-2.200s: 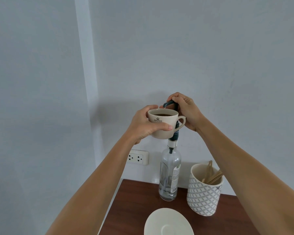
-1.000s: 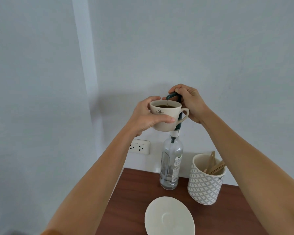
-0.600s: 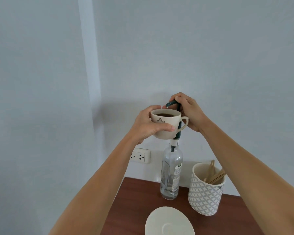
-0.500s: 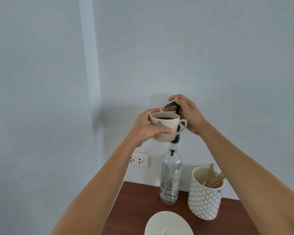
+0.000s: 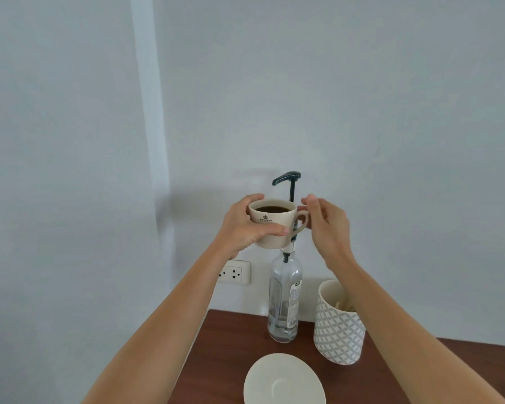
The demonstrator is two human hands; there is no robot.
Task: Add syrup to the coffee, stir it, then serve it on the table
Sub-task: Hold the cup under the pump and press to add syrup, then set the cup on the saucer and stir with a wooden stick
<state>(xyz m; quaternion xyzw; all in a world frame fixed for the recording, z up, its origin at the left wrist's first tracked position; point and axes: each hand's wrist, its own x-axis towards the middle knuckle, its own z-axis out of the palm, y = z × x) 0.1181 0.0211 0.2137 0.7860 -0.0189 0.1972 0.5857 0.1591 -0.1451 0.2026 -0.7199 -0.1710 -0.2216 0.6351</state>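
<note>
My left hand (image 5: 247, 228) grips a cream coffee cup (image 5: 270, 225) full of dark coffee, held in the air under the dark green pump spout (image 5: 286, 179) of a clear syrup bottle (image 5: 284, 301). The pump head stands raised above the cup. My right hand (image 5: 327, 225) is open beside the cup's handle, fingers apart, touching nothing that I can see. The bottle stands on the brown table (image 5: 231, 345) against the wall.
A white saucer (image 5: 283, 380) lies on the table in front of the bottle. A patterned grey-and-white holder (image 5: 338, 330) with wooden stirrers stands to the bottle's right. A wall socket (image 5: 235, 272) sits behind my left arm.
My right hand has let go of the pump head and dropped beside the cup's handle. The pump has risen back up. The cup stays in my left hand.
</note>
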